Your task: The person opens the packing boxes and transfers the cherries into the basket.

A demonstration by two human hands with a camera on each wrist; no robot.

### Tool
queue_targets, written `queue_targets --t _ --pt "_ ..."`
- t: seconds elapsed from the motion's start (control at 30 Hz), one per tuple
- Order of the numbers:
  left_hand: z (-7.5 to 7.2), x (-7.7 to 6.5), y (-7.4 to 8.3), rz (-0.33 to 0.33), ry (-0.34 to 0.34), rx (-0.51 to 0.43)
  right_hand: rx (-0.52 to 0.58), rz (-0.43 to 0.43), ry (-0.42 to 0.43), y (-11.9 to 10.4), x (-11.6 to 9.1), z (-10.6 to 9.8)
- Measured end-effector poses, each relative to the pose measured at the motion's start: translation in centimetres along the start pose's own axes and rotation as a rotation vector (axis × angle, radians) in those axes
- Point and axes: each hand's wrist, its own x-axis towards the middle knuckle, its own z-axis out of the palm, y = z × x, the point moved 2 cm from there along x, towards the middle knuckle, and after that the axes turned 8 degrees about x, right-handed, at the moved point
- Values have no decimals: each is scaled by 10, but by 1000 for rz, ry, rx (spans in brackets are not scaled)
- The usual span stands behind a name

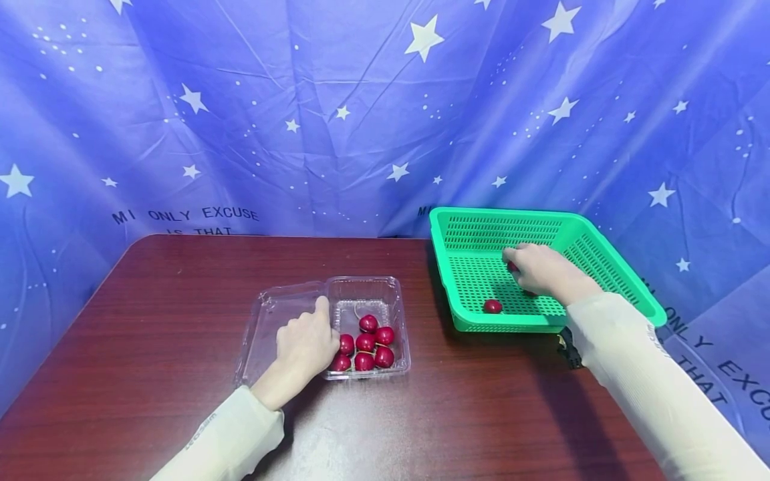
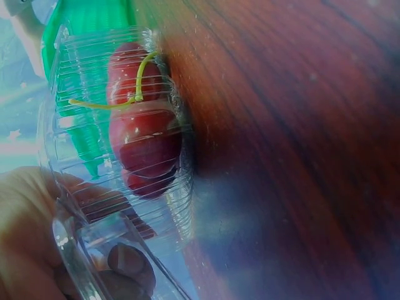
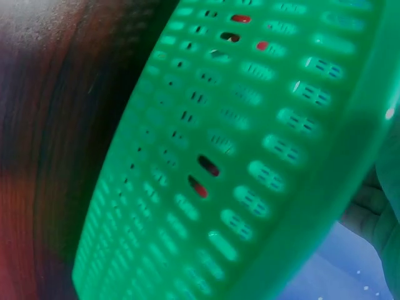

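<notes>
My left hand [image 1: 305,339] grips the hinge side of a clear plastic clamshell box [image 1: 365,375]. In the left wrist view its fingertips [image 2: 128,265] show through the plastic. Several dark red cherries [image 1: 365,342], some with green stems, lie in the box's front part. To the right, my right hand [image 1: 538,268] reaches inside a green plastic basket [image 1: 442,267] and pinches a cherry [image 1: 512,266] at its fingertips. Another cherry [image 1: 492,306] lies by the basket's front wall, and one more [image 1: 529,292] is mostly hidden under the hand.
The box's clear lid [image 1: 265,327] lies folded open to the left. Both containers stand on a dark reddish wooden table [image 1: 150,334]. A blue curtain with white stars [image 1: 337,87] hangs behind it. A small black object [image 1: 568,349] shows beneath the right sleeve.
</notes>
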Motion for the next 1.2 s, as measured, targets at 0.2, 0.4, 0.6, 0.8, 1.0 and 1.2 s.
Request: queue_targets --t 0.2,0.4,0.6,0.8,1.0,1.2 --pt "0 0 -1 2 0 -2 13 15 -12 9 -2 6" --pt "0 0 -1 -6 -5 -3 25 10 -25 13 -4 12" --pt "1 -1 -1 -5 -17 -1 21 -3 -31 15 -6 17" --pt "1 0 0 -4 -7 2 19 -10 -13 18 -9 18" --pt "1 0 -1 -3 -3 0 20 -6 -28 18 -9 17" --pt "1 0 -1 -4 -2 -3 1 -6 -44 20 -10 20"
